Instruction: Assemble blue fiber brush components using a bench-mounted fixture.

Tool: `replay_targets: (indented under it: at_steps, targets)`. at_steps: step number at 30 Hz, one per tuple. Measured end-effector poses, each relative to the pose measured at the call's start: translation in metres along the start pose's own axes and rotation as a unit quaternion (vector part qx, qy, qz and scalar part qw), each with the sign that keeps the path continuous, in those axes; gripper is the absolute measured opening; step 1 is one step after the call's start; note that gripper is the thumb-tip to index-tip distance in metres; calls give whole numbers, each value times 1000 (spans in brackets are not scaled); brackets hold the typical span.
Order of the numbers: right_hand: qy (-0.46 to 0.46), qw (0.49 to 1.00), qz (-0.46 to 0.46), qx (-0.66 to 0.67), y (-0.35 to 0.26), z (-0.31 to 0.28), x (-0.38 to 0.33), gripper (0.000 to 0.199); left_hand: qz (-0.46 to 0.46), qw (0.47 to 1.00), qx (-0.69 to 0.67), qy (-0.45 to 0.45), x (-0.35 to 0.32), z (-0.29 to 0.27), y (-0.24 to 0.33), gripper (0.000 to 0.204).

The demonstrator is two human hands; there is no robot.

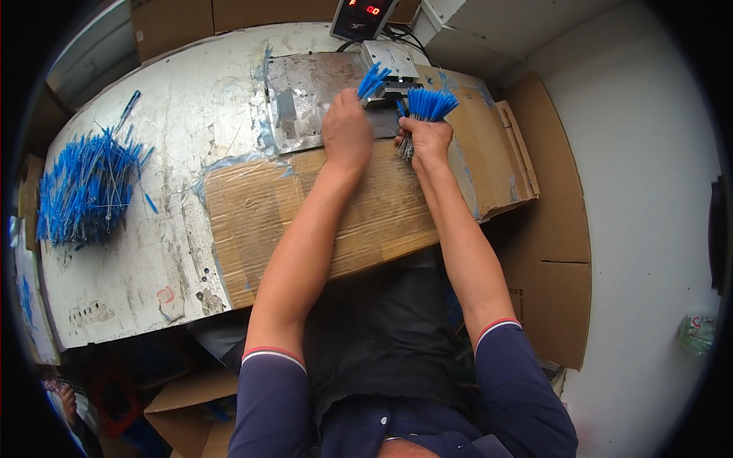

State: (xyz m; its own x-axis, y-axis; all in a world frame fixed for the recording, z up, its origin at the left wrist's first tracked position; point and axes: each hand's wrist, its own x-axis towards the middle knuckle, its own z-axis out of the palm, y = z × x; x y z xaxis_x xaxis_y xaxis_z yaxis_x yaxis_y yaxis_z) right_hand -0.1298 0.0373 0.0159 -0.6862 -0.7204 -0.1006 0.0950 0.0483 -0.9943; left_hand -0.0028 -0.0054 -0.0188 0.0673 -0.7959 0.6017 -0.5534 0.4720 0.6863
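Observation:
My right hand (429,139) is wrapped round a thick bundle of thin wire pieces with blue plastic ends (432,105). The blue ends fan out above the fist and the wires stick out below it. To its left, my left hand (347,131) is closed and slightly blurred. A smaller bunch of the same blue-ended pieces (372,81) rises from its fingertips, beside a small machine with a light box-shaped body (390,59) and a dark metal front. How its fingers grip the bunch is partly hidden.
A large heap of blue-ended wire pieces (90,187) lies at the table's left, with a pen (128,107) behind it. Flattened cardboard (305,221) covers the near edge. A metal plate (309,72) lies under the machine; a red digital display (363,17) stands behind. Cardboard (546,214) leans at right.

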Motion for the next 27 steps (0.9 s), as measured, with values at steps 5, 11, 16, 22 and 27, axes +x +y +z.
replay_targets:
  at_steps: [5, 11, 16, 22, 27]
  targets:
    - [7, 1000, -21, -9, 5, 1, 5, 14, 7, 999, -39, 24, 1, 0, -1, 12]
    - [-12, 1000, -1, 3, -3, 2, -2, 12, 36, 998, 4, 44, 2, -5, 2, 10]
    - [-50, 996, 43, 52, -7, -10, 1, 9, 40, 999, 2, -13, 1, -2, 1, 11]
    - [-73, 990, 74, 100, -11, -20, 0, 11, 59, 996, -5, -61, -1, -1, -1, 11]
    - [-92, 986, 108, 93, -9, -35, 8, 14, 82, 994, 32, -71, 0, -8, 9, 15]
